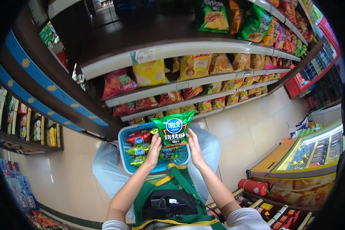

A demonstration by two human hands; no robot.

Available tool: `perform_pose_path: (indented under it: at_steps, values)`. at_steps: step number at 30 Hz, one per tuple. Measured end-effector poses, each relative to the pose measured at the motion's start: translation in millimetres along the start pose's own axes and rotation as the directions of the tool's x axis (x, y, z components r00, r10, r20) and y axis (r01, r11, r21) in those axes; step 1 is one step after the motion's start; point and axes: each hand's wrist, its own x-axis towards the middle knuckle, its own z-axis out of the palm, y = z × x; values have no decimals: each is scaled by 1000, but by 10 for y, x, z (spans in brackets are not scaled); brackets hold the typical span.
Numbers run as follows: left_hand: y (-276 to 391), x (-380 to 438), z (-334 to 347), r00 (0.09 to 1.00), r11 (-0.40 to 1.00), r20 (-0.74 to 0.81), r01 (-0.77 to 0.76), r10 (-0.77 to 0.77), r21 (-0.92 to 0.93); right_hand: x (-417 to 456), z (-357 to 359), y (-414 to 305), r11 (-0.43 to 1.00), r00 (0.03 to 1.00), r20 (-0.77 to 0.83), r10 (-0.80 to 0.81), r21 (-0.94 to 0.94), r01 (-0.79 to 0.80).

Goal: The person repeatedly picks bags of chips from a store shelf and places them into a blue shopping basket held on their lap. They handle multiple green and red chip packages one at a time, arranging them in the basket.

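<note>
Between both hands I hold a green bag of copico potato chips [174,129] upright, its printed front towards me. My left hand [153,149] presses on the bag's left edge, and my right hand [194,146] supports its right edge. Beneath the bag, a blue plastic basket [123,162] rests on my lap between my knees. Inside it lie a red snack bag [138,138] and several light green ones [138,150]. A darker green bag [169,153] in the basket is partly hidden behind the held one.
Ahead stands a shelf rack [166,53] with several tiers of snack bags. At right are a chest freezer [293,169] and a red fire extinguisher [253,187] beside it. Another shelf [31,143] stands at left. A green apron [143,198] and black waist pouch [169,204] cover my front.
</note>
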Motion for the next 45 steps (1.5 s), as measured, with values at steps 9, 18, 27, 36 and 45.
perform_pose_path:
  at_steps: [9, 18, 27, 36, 45]
  values:
    - [-901, -315, -295, 946, 961, -223, 194, -237, -199, -353, 213, 617, 939, 938, -59, 340, -33, -343]
    - [-1587, -263, -487, 886, 934, -306, 297, -347, -200, -420, 186, 1057, 892, 892, -49, 450, -26, -452]
    - [-1361, -333, -389, 881, 894, -473, 221, -13, 389, -225, 142, 1081, 652, 978, -128, -162, -758, 9]
    - [-1031, -296, -310, 964, -113, 266, -264, -4, 958, -121, 198, 1046, 167, 869, 484, 106, -870, 465]
    - [-1622, -379, -367, 965, -489, 238, -263, -114, 832, -300, 368, 1693, -162, 859, 259, 441, -919, 360]
